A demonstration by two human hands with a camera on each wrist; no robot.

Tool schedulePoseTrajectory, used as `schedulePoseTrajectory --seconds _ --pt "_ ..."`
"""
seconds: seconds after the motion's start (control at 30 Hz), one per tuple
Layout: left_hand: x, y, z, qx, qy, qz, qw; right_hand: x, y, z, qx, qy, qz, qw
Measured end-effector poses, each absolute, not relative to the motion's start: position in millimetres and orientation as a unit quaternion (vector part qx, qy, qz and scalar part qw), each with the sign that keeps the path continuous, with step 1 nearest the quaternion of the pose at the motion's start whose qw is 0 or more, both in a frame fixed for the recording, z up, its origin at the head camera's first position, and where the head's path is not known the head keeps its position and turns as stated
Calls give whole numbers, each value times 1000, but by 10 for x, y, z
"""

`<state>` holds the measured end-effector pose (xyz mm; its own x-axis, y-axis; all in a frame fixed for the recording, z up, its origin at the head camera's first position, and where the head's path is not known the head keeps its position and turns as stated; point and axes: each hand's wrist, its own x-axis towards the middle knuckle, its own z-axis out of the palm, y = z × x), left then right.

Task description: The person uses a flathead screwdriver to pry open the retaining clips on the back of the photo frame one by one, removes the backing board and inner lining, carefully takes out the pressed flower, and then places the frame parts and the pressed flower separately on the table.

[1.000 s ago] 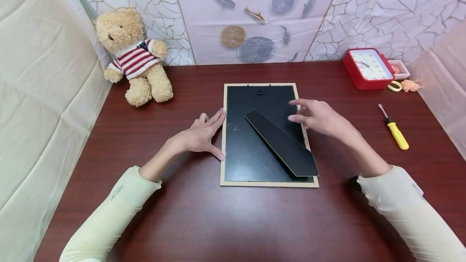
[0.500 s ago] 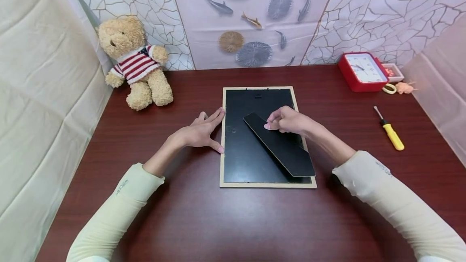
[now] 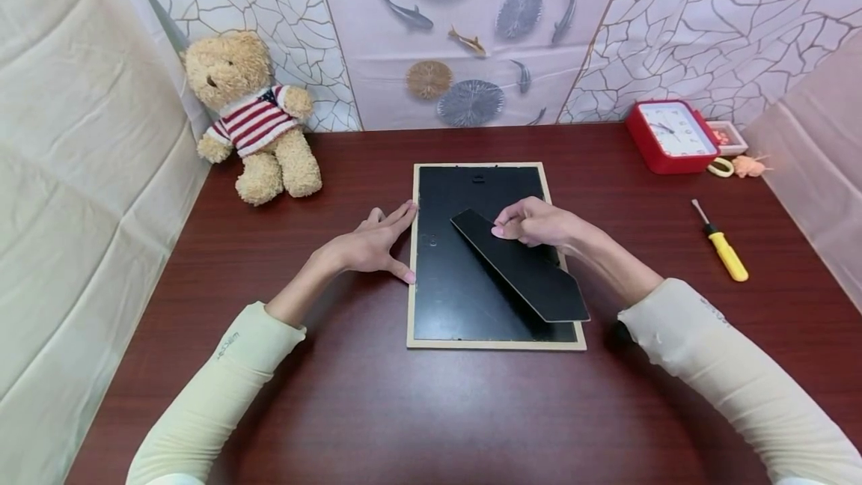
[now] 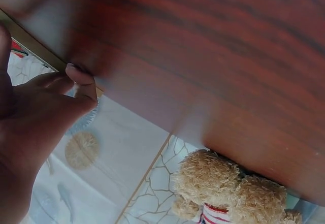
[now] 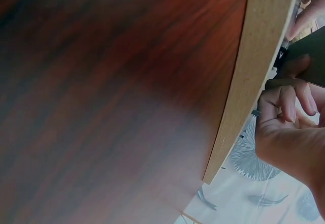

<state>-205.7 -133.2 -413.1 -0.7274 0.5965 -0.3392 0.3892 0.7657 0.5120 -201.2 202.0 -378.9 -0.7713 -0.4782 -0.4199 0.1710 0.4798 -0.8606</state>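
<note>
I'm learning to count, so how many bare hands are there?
2: the left hand touches the left side of the picture frame; the right hand pinches the black stand. None appears hidden.

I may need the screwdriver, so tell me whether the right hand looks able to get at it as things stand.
Probably yes, after letting go: the right hand holds the black stand, but the yellow-handled screwdriver lies on that side, with nothing seen blocking the way.

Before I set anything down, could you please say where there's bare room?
The table is bare in front of the frame, between the sleeves, and between teddy bear and frame, beyond the left hand. Crowded: around the clock.
</note>
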Motion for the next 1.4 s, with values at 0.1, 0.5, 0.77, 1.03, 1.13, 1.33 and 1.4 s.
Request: schedulePoseTrajectory --seconds 0.1,0.5,0.77,1.03,1.13,1.33,1.4 --pt "-2050 -1336 -4130 277 904 213 248 -2018 2036 -3774 -94 788 -516 323" --pt "-1991 -1324 -3956 243 854 412 203 -2047 1971 -3712 -89 781 -531 316" --pt "-1882 -1116 -3851 31 683 685 251 -1999 1931 -3654 -103 801 -511 295" --pt "-1796 -1154 -3776 29 657 713 243 -1828 2097 -3572 -108 866 -446 196" --pt "-1802 -1213 -3751 12 655 721 228 -1748 2237 -3522 -94 903 -396 139" --pt "-1779 -1153 -3715 3 645 736 206 -1546 2409 -3431 -88 902 -398 145" --pt "-1754 -1066 -3695 1 650 732 203 -1481 2457 -3403 -76 893 -413 159"
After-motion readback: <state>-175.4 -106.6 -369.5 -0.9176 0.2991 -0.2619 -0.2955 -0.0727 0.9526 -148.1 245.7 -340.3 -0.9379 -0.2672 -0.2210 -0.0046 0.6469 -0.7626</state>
